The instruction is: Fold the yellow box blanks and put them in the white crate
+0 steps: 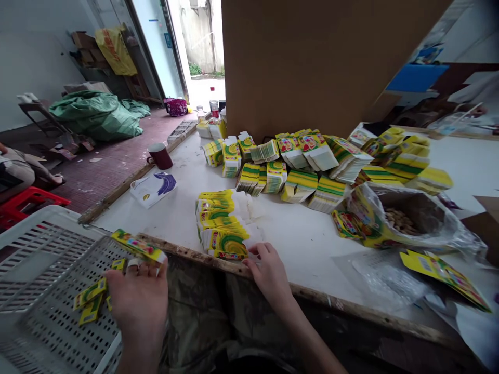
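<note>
Our left hand [138,296], lower left of the frame, has a slim yellow carton [138,245] across its fingertips; whether they pinch, we cannot tell. We judge it light, crushable, best taken by its edges. Bottom centre, our right hand [268,270] meets fanned, smooth cardboard cartons [222,223], its pinch unclear. Lower left: a slotted plastic basket [49,291].
</note>
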A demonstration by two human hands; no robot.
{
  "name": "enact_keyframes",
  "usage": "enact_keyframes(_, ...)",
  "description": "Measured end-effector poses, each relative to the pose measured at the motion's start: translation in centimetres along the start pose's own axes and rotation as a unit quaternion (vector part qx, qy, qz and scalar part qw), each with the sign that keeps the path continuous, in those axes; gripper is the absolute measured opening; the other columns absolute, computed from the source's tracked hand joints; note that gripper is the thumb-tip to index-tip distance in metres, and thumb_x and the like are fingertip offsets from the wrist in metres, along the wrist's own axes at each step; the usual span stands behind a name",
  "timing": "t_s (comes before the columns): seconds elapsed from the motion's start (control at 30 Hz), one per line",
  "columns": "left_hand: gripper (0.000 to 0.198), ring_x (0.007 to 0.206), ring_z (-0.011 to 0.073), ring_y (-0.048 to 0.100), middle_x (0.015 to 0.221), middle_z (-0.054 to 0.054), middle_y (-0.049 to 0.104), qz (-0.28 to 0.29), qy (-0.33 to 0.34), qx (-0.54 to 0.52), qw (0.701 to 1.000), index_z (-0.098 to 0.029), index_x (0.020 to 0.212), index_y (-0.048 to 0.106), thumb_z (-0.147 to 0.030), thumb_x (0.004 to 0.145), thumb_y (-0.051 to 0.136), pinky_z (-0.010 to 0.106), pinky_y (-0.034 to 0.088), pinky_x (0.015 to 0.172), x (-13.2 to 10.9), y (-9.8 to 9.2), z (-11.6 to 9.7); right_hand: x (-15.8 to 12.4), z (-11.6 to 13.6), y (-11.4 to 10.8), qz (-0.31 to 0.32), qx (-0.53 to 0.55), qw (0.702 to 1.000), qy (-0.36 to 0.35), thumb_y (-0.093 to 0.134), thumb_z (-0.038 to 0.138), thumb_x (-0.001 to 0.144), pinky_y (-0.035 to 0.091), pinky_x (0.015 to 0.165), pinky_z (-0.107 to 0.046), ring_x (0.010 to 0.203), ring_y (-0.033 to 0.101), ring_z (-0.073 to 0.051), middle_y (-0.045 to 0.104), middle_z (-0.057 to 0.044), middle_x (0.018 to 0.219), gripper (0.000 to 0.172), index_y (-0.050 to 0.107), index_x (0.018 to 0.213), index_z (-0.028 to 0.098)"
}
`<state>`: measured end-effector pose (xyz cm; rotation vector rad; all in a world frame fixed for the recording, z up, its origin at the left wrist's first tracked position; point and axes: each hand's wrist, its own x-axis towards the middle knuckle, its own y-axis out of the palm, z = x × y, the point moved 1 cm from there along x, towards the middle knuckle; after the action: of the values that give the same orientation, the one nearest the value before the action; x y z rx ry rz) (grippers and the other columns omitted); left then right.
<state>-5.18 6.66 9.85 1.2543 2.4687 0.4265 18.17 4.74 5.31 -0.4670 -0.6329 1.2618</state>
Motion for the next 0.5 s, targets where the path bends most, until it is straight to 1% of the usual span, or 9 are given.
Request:
enact_keyframes(0.03, 0.043, 0.117, 0.0247, 0.053, 0.109, 0.007, 0.06, -0.042, -0.046, -0.024, 0.998, -0.024, 0.084, 0.052, -0.066, 0.077, 0.053, 0.042, 0.04, 0.103, 0.6, -0.2, 0.0, 0.4, 0.0, 0.2, 0.001, -0.018, 1.0, 0.008, 0.065, 0.018, 0.078, 0.05, 0.074, -0.041, 0.083, 0.059, -0.026, 0.061, -0.008, 0.088, 0.009, 0.06, 0.085, 0.019)
enact_keyframes(0.07, 0.041, 0.123, 0.0248, 0.048, 0.115, 0.008, 0.057, -0.073, -0.075, -0.038, 0.994, -0.024, 0.084, 0.052, -0.064, 0.077, 0.055, 0.044, 0.033, 0.108, 0.9, -0.3, 0.1, 0.7, 0.2, 0.4, 0.001, -0.034, 0.999, 0.015, 0.067, 0.016, 0.075, 0.049, 0.074, -0.042, 0.083, 0.058, -0.028, 0.06, -0.009, 0.087, 0.011, 0.06, 0.084, 0.019)
enact_keyframes(0.1, 0.037, 0.127, 0.0244, 0.044, 0.121, 0.008, 0.054, -0.089, -0.082, -0.043, 0.992, -0.024, 0.086, 0.052, -0.059, 0.077, 0.06, 0.044, 0.027, 0.111, 0.9, -0.3, 0.3, 1.0, 0.3, 0.7, 0.0, -0.048, 0.999, 0.022, 0.068, 0.014, 0.073, 0.048, 0.074, -0.043, 0.082, 0.057, -0.028, 0.059, -0.009, 0.086, 0.013, 0.059, 0.082, 0.019)
enact_keyframes(0.17, 0.03, 0.13, 0.0224, 0.041, 0.127, 0.006, 0.05, -0.085, -0.052, -0.031, 0.995, -0.024, 0.091, 0.053, -0.045, 0.077, 0.068, 0.044, 0.021, 0.113, 0.4, 0.0, 0.9, 1.3, 0.5, 1.1, 0.0, -0.063, 0.998, 0.029, 0.067, 0.011, 0.072, 0.047, 0.073, -0.043, 0.081, 0.056, -0.028, 0.058, -0.009, 0.085, 0.014, 0.058, 0.078, 0.02)
enact_keyframes(0.23, 0.029, 0.126, 0.0205, 0.044, 0.124, 0.004, 0.051, -0.059, -0.027, -0.021, 0.998, -0.024, 0.095, 0.053, -0.036, 0.076, 0.071, 0.043, 0.023, 0.112, -0.6, 0.6, 1.8, 1.4, 0.5, 1.3, 0.001, -0.065, 0.998, 0.027, 0.065, 0.009, 0.071, 0.046, 0.073, -0.041, 0.081, 0.055, -0.027, 0.058, -0.008, 0.085, 0.015, 0.056, 0.076, 0.021)
enact_keyframes(0.3, 0.027, 0.118, 0.0187, 0.049, 0.116, 0.002, 0.055, -0.031, -0.029, -0.013, 0.999, -0.025, 0.096, 0.054, -0.032, 0.076, 0.071, 0.04, 0.03, 0.107, -1.9, 1.1, 2.8, 1.3, 0.4, 1.2, 0.003, -0.053, 0.998, 0.02, 0.062, 0.008, 0.072, 0.046, 0.073, -0.038, 0.081, 0.056, -0.025, 0.059, -0.007, 0.084, 0.015, 0.055, 0.074, 0.021)
enact_keyframes(0.4, 0.026, 0.108, 0.0168, 0.053, 0.108, 0.002, 0.055, 0.019, -0.048, 0.003, 0.999, -0.024, 0.1, 0.054, -0.036, 0.081, 0.067, 0.033, 0.039, 0.096, -3.8, 1.8, 4.3, 1.1, 0.4, 0.3, 0.009, -0.015, 1.0, 0.014, 0.057, 0.009, 0.076, 0.046, 0.07, -0.033, 0.076, 0.058, -0.021, 0.063, -0.004, 0.08, 0.014, 0.052, 0.072, 0.021)
enact_keyframes(0.47, 0.033, 0.109, 0.0178, 0.052, 0.111, 0.004, 0.055, 0.065, -0.046, 0.004, 0.997, -0.023, 0.108, 0.053, -0.039, 0.082, 0.066, 0.033, 0.041, 0.095, -5.0, 1.9, 5.0, 1.0, 0.9, -0.8, 0.01, 0.016, 1.0, 0.012, 0.057, 0.013, 0.079, 0.046, 0.066, -0.029, 0.07, 0.058, -0.017, 0.065, -0.002, 0.08, 0.012, 0.051, 0.073, 0.021)
enact_keyframes(0.5, 0.041, 0.112, 0.0194, 0.051, 0.114, 0.005, 0.054, 0.103, -0.041, -0.003, 0.994, -0.023, 0.113, 0.052, -0.041, 0.08, 0.067, 0.034, 0.042, 0.096, -5.6, 2.0, 5.3, 0.9, 1.4, -1.5, 0.017, 0.044, 0.999, 0.01, 0.058, 0.016, 0.08, 0.045, 0.063, -0.027, 0.067, 0.058, -0.015, 0.065, -0.001, 0.08, 0.011, 0.05, 0.075, 0.021)
